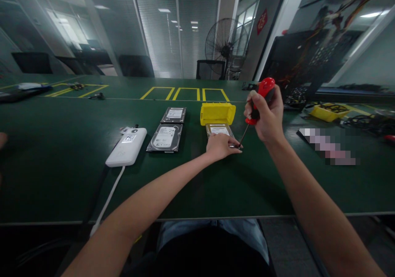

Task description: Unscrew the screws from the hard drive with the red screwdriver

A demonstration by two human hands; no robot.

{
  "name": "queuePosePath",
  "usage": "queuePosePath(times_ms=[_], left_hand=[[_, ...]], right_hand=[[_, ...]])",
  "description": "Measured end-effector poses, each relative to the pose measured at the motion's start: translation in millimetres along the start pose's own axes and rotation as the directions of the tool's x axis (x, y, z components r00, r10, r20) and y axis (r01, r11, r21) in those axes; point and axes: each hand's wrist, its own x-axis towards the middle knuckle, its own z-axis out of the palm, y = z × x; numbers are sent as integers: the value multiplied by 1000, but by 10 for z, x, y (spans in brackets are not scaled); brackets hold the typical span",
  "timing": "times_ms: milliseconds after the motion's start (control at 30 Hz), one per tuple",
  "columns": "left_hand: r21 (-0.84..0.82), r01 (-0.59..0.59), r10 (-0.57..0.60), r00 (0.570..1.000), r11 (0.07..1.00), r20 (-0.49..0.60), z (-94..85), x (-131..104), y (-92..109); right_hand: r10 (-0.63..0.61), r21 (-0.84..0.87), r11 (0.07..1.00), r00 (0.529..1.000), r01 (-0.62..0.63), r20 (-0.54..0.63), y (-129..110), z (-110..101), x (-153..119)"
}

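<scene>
From where I stood, the green tabletop (191,186) carried everything. A yellow plastic bin (218,113) sat just behind the hard drive (219,129) being worked on, to the right of two other drives (166,138) and a white power bank (126,149). The left hand (218,146) lay over the drive's near part, its fingertips and thumb narrowly spaced around the driver's tip; whether they pinched anything, I could not tell. The right hand (268,114) was wrapped around the red-and-black screwdriver (266,88), whose shaft leaned down to the drive's near right corner. Good work there, I judged, called for a more upright shaft, steady downward pressure with slow turns, the drive braced flat, and fingertips clear of any slip.
</scene>
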Motion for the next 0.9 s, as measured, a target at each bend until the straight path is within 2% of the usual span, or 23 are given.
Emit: queuePosePath(times_ms=[333,667,900], left_hand=[[9,-7,7,1000,1000,10,-4,-2,-2],[21,-5,5,1000,1000,-15,28,9,-15],[7,3,-3,1000,1000,17,7,6,-2]], right_hand=[[46,-12,999,994,-45,100,-3,-27,30],[-2,-1,1000,999,2,45,1,-11,13],[16,20,1000,999,-16,28,-30,8,5]])
